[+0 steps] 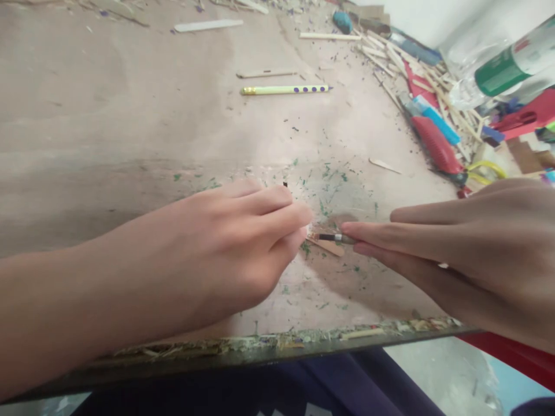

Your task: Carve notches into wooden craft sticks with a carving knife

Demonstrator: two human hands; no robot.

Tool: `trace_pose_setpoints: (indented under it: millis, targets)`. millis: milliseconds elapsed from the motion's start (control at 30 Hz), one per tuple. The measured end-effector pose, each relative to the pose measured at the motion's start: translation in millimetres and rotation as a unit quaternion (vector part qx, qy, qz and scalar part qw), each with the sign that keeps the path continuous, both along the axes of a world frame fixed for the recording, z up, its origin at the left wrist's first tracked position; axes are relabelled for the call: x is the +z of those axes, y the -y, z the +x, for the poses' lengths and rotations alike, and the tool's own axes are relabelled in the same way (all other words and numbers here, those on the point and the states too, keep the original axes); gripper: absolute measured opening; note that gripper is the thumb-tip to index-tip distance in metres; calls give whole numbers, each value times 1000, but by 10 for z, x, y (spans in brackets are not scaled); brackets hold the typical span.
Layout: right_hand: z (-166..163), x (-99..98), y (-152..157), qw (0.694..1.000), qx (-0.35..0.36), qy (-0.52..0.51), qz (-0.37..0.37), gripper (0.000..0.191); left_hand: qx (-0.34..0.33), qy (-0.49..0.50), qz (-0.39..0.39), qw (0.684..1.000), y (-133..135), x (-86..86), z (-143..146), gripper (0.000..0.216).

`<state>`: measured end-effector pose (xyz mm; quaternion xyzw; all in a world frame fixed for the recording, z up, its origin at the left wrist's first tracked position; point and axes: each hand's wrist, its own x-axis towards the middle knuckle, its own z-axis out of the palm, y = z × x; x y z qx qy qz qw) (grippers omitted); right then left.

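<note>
My left hand is closed in a pinch low over the tabletop, with its fingertips hiding what lies between them. A small dark end pokes out past its knuckles. From beneath the fingertips a flat pale wood strip slants out to the right. My right hand grips a slim tool with a silver collar and a dark front part. The tool points left, its tip at my left fingertips; I cannot tell whether they touch. Green shavings lie scattered around both hands.
A pale green pencil with purple dots lies farther back, near a white stick. At right are a red-handled cutter, wood sticks and a plastic bottle. Debris lines the table's front edge.
</note>
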<state>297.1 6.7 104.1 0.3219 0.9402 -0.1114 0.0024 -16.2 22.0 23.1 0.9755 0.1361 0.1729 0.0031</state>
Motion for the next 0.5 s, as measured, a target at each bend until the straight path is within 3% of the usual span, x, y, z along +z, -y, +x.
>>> trace_pose_setpoints:
  millis: [333,500]
  targets:
    - [85,-2,-22,1000,-1,-5,-11,40,-14,-2,6,1000,-17,-4,-22,48]
    - [118,23,-27,1000,15,12,2,34,16,18,-10,1000,33,-66,-8,45]
